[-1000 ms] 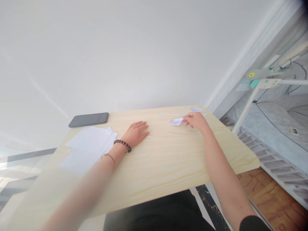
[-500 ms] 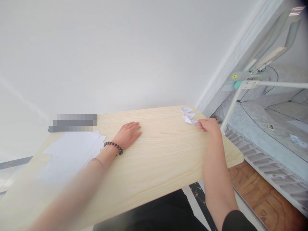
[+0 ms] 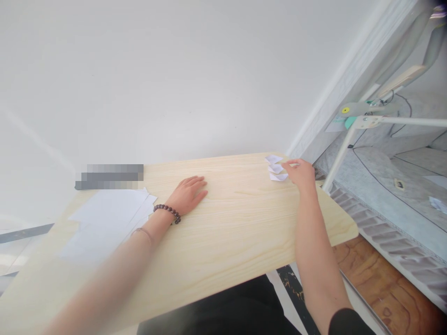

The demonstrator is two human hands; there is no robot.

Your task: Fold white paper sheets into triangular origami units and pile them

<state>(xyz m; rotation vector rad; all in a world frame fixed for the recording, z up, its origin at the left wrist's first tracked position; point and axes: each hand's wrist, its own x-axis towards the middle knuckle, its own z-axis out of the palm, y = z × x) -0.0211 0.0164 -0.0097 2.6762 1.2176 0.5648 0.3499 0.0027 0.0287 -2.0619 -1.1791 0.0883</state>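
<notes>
My left hand [image 3: 188,193] lies flat and open on the light wooden table [image 3: 237,232], palm down, with a dark bead bracelet [image 3: 167,211] on the wrist. My right hand [image 3: 301,173] is at the table's far right corner, fingers loosely stretched toward three small folded white paper pieces [image 3: 276,168]. Its fingertips are at the edge of the middle piece, and nothing is gripped in them.
Several flat white paper sheets [image 3: 108,214] lie at the table's left. A dark phone [image 3: 109,177], blurred out, lies beyond them by the white wall. Right of the table is a white metal frame [image 3: 340,156] and a grey mat on wooden floor.
My right hand carried a folded paper piece to the far right corner, set it by the other two and let go. It now sits slightly farther back. The left hand stayed put.
</notes>
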